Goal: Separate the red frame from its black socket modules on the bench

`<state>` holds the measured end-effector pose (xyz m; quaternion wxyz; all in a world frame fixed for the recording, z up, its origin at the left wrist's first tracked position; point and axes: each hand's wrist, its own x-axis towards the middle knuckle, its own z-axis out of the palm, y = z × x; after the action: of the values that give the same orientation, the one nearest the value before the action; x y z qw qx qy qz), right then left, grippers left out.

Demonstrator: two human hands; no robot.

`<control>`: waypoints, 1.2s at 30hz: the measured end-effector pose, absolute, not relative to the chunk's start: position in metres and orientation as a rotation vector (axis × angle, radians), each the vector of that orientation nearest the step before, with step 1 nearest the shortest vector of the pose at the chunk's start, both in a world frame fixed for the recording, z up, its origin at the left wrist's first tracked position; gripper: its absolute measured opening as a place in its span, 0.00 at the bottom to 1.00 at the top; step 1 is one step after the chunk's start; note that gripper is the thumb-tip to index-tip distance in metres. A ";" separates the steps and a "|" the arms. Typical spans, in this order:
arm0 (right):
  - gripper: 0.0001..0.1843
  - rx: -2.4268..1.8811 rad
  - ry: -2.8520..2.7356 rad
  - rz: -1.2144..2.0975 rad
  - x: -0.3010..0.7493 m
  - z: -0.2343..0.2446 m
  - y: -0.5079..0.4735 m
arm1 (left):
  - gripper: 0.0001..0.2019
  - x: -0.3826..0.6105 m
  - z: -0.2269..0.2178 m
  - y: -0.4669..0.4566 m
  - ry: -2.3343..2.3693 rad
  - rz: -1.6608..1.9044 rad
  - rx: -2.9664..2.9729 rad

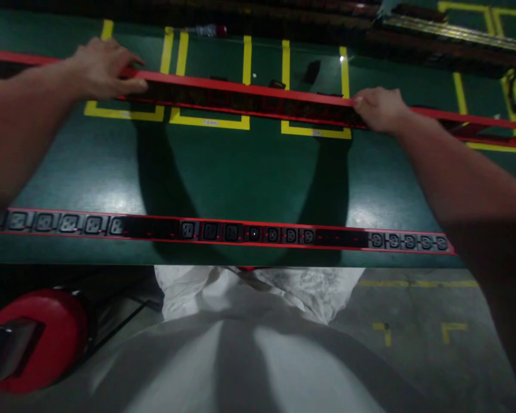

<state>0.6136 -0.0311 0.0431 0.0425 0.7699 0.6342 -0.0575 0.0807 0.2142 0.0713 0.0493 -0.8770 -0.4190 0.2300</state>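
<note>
Head view showed a green table running from side to side, with grey floor beyond its near edge and the person's white clothing close against it. A long red rail stretched across the far half of the table, over boxes of yellow tape; whether it touched the tabletop could not be told. Along the near edge lay a socket strip with red borders, its black sockets facing up, 7 in the middle group and 5 in the right group. A round red object stood below the table at the left.

The 2 hands were well apart on the rail. The left hand was partly closed around it, thumb on the near side, fingers over the far side. The right hand was curled more tightly, thumb at the top edge. Behind the rail lay a clear item with a red end and a small black piece.
</note>
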 end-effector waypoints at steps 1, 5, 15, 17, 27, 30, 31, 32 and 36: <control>0.25 2.382 1.965 -0.110 0.609 0.042 -0.034 | 0.41 0.079 0.069 0.206 -1.175 0.534 -2.700; 0.25 2.554 1.946 0.041 0.590 0.039 -0.039 | 0.43 0.077 0.055 0.183 -0.965 0.093 -2.769; 0.39 2.319 2.094 -0.029 0.578 0.037 -0.020 | 0.46 0.089 0.049 0.219 -1.012 0.253 -2.799; 0.34 2.284 2.061 -0.040 0.581 0.047 -0.015 | 0.45 0.092 0.054 0.222 -1.010 0.341 -2.771; 0.38 2.221 2.236 -0.012 0.604 0.127 -0.015 | 0.41 0.095 0.092 0.235 -1.062 0.155 -2.831; 0.38 2.208 2.178 -0.031 0.609 0.134 -0.015 | 0.39 0.100 0.083 0.228 -1.103 0.167 -2.847; 0.37 2.211 2.145 -0.035 0.610 0.135 -0.015 | 0.38 0.101 0.080 0.225 -1.109 0.164 -2.844; 0.37 2.217 2.119 -0.033 0.611 0.134 -0.015 | 0.38 0.103 0.077 0.222 -1.108 0.155 -2.842; 0.36 2.284 2.060 -0.079 0.615 0.125 -0.013 | 0.39 0.103 0.071 0.222 -1.059 0.144 -2.858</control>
<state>0.6147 -0.0131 0.1254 0.0322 0.7419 0.6692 -0.0257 0.1033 0.2216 0.0714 0.0452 -0.9357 -0.3468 0.0470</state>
